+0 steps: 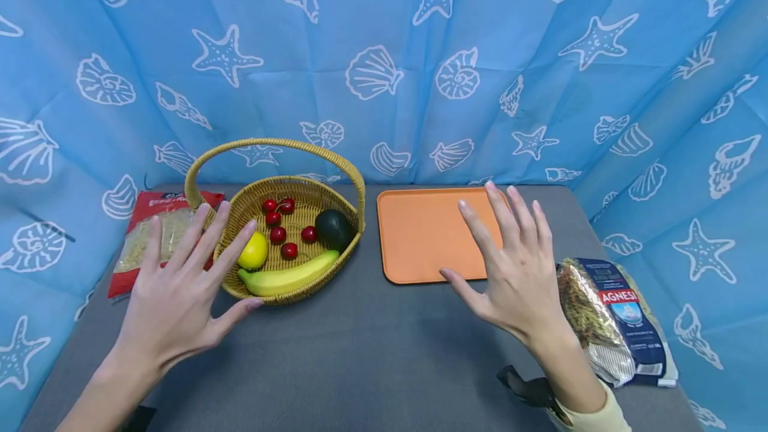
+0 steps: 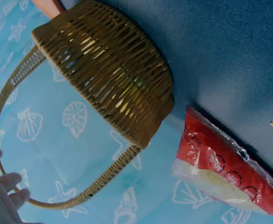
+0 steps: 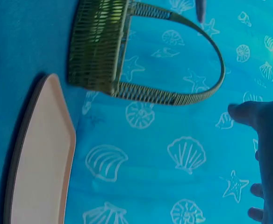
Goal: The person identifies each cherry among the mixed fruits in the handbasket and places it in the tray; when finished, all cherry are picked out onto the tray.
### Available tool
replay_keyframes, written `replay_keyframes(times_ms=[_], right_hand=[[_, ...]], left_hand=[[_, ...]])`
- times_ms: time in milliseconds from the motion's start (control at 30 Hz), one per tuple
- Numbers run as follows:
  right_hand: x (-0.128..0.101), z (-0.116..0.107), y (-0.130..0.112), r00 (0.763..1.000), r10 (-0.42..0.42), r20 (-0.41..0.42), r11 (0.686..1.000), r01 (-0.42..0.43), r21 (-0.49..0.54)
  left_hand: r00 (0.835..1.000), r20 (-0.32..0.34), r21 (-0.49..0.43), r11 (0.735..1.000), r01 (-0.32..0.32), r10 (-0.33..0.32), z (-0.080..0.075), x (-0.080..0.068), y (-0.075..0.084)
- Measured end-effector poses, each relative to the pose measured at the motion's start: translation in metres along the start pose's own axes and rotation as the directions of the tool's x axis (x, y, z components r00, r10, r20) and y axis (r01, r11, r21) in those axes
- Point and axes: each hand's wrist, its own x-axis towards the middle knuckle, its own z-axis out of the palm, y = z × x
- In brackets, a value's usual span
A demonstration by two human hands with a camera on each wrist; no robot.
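Both hands hover spread above a grey table (image 1: 360, 352), holding nothing. My left hand (image 1: 180, 285) is in front of the left side of a wicker basket (image 1: 300, 202), fingers straight. The basket (image 2: 108, 70) holds a banana (image 1: 288, 279), a lemon (image 1: 255, 252), an avocado (image 1: 334, 229) and several cherries (image 1: 277, 234). My right hand (image 1: 510, 265) is over the near right corner of an orange tray (image 1: 420, 232), which lies bare. In the right wrist view the tray (image 3: 38, 158) and the basket (image 3: 99, 42) show side-on.
A red pasta bag (image 1: 162, 235) lies left of the basket, partly behind my left hand; it shows as the red bag (image 2: 220, 172) in the left wrist view. A blue Agnesi pasta bag (image 1: 618, 319) lies at the right table edge. Blue shell-print cloth surrounds the table.
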Motion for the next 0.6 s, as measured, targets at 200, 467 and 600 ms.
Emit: replay_keyframes(times_ms=[200,467,600], right_hand=[[0.01,0.011,-0.014,0.998,-0.049,-0.047,0.992,0.055,0.115],[0.025,0.037,-0.042,0.995,-0.015,0.094,0.878,-0.032,0.478],[0.043,0.053,-0.061,0.951,-0.011,0.309,0.692,-0.216,0.689]], left_hand=[[0.994,-0.019,-0.085,0.991,0.101,-0.103,0.004,-0.005,-0.003],[0.934,0.159,-0.231,0.907,0.351,-0.321,0.022,-0.017,-0.007],[0.844,0.322,-0.274,0.811,0.518,-0.43,0.035,-0.023,-0.01]])
